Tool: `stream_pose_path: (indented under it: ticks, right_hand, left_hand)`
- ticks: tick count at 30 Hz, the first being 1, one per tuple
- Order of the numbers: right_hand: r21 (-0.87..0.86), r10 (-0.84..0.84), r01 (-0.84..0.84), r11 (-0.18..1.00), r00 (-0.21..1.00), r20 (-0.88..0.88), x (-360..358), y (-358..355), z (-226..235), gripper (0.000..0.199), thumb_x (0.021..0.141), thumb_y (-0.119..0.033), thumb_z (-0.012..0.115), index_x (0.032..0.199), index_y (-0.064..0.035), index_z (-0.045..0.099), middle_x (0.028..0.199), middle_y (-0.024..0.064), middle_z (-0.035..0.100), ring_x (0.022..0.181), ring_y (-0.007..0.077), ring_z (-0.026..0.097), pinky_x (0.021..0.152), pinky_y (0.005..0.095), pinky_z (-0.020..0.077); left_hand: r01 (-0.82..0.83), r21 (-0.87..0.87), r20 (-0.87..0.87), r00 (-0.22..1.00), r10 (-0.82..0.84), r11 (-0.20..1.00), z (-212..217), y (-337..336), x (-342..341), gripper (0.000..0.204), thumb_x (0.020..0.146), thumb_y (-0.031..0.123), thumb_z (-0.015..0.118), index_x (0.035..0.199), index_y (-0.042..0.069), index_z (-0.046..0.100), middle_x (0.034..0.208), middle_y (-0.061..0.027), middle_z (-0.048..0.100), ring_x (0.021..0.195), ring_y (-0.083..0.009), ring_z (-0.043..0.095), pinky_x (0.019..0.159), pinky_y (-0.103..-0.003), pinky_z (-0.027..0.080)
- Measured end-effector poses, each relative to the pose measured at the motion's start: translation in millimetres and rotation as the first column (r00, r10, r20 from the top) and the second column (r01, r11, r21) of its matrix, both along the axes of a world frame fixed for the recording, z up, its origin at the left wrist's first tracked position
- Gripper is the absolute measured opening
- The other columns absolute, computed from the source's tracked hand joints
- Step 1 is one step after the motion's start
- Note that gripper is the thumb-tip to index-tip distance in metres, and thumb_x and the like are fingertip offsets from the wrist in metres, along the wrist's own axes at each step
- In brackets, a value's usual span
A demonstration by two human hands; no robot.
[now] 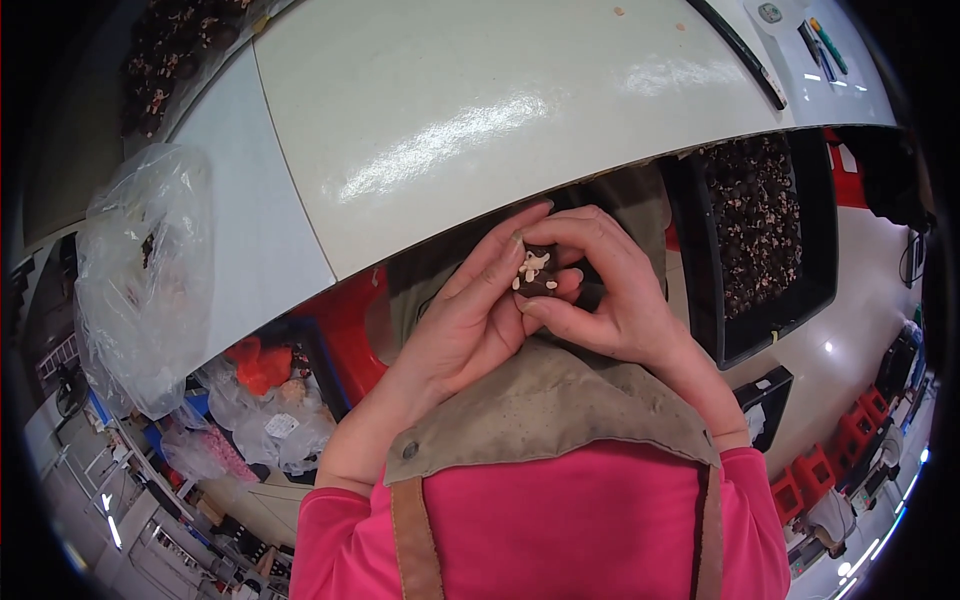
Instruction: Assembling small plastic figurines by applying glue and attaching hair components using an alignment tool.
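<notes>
The room curves away at the rim, with red stools (855, 428) stacked in the distance, well beyond the right hand (625, 295). Ahead of our hands lies the pale bench (430, 110), its glossy top catching the light. We hold both hands just short of its near edge, over the brown apron (565, 405), probably so the work sits close and squarely beneath our eyes.

Between the hands is a small dark brown piece (540, 288) decorated with cream-coloured shapes. The left hand (465, 320) cups it from the left, its fingers partly beneath, seemingly as a support. The right hand closes on it from the other side, thumb at the lower edge and a bent finger near the top, which seems to steady it and leaves the cream side facing up.

To the right of the right hand, a black tray (822, 235) holds many similar dark and cream pieces (752, 225), likely kept there for easy reach. Left of the left hand, a clear plastic bag (150, 290) drapes over the bench's side.
</notes>
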State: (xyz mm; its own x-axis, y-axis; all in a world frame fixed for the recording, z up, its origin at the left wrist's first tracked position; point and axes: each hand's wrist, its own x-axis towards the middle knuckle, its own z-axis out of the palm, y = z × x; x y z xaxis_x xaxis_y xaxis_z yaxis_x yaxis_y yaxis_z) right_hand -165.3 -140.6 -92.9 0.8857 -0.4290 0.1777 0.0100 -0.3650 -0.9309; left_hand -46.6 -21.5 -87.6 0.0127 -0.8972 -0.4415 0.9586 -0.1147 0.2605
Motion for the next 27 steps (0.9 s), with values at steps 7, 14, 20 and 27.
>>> stream_pose_path:
  ticks: [7, 14, 20, 27]
  right_hand:
    - [0.082, 0.012, -0.009, 0.997, 0.999, -0.037, -4.1, 0.3, 1.9, 0.052, 0.066, -0.007, 0.073, 0.112, -0.0034, 0.049, 0.101, 0.0069, 0.053, 0.083, 0.0143, 0.051, 0.076, 0.0261, 0.0428]
    - [0.081, 0.002, -0.001, 0.997, 1.0, -0.015, -9.7, 1.8, -0.9, 0.055, 0.065, -0.004, 0.073, 0.113, -0.0043, 0.047, 0.101, 0.0056, 0.052, 0.082, 0.0122, 0.048, 0.076, 0.0254, 0.0419]
    - [0.088, 0.005, -0.003, 0.996, 1.0, -0.026, -9.7, -2.8, 2.7, 0.055, 0.065, -0.003, 0.074, 0.113, -0.0043, 0.047, 0.101, 0.006, 0.052, 0.084, 0.0124, 0.049, 0.077, 0.0249, 0.042]
    - [0.201, -0.078, 0.079, 0.976, 0.997, -0.015, -12.0, -9.9, 9.8, 0.059, 0.067, 0.0, 0.07, 0.118, -0.0038, 0.042, 0.111, 0.0089, 0.051, 0.101, 0.0166, 0.05, 0.088, 0.0281, 0.0406]
  left_hand:
    - [-0.016, 0.035, 0.031, 0.999, 0.015, 0.999, 6.1, -2.8, -1.9, 0.045, 0.096, 0.025, 0.04, 0.136, 0.007, 0.028, 0.115, -0.013, 0.051, 0.098, -0.0196, 0.058, 0.087, -0.033, 0.049]
    - [-0.027, 0.06, 0.059, 0.998, 0.024, 0.998, 7.9, -3.0, -6.7, 0.046, 0.096, 0.026, 0.042, 0.135, 0.006, 0.029, 0.114, -0.0126, 0.051, 0.094, -0.0192, 0.06, 0.086, -0.034, 0.05]
    - [-0.013, 0.053, 0.078, 0.997, 0.008, 0.999, 7.0, -7.2, -5.7, 0.045, 0.096, 0.026, 0.039, 0.135, 0.006, 0.03, 0.116, -0.0133, 0.051, 0.096, -0.0198, 0.06, 0.086, -0.035, 0.05]
    - [0.069, 0.011, 0.236, 0.969, -0.07, 0.998, 21.2, -2.5, 4.4, 0.049, 0.095, 0.03, 0.041, 0.135, 0.005, 0.028, 0.128, -0.0148, 0.043, 0.114, -0.025, 0.048, 0.096, -0.037, 0.042]
